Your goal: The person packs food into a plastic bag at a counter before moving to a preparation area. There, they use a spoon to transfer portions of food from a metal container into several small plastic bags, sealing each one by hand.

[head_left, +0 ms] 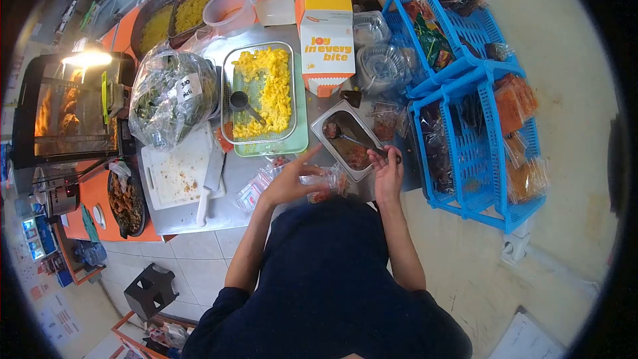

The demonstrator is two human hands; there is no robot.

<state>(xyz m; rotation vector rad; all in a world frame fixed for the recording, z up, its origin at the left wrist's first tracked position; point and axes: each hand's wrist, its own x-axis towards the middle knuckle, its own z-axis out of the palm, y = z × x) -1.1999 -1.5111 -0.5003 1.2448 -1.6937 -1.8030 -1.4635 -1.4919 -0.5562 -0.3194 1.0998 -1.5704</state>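
My right hand (387, 171) is wrapped round the dark handle of a small ladle (357, 139). Its bowl end, with some dark red sauce or paste (331, 130), lies over the far left part of a rectangular metal pan (339, 155). More of the red paste sits at the pan's near end. To the left of the pan, my left hand (290, 181) has its fingers spread apart. Small clear plastic packets (320, 194) with reddish contents lie under and beside that hand, partly covered by it.
Beyond stands a tray of yellow rice (274, 103) with a black scoop (246, 105). Left are a white cutting board (174, 174), a knife (207, 189) and a bag of leaves (171, 103). A yellow-white box (325, 33), clear containers (382, 66) and blue baskets (475, 149) bound the right.
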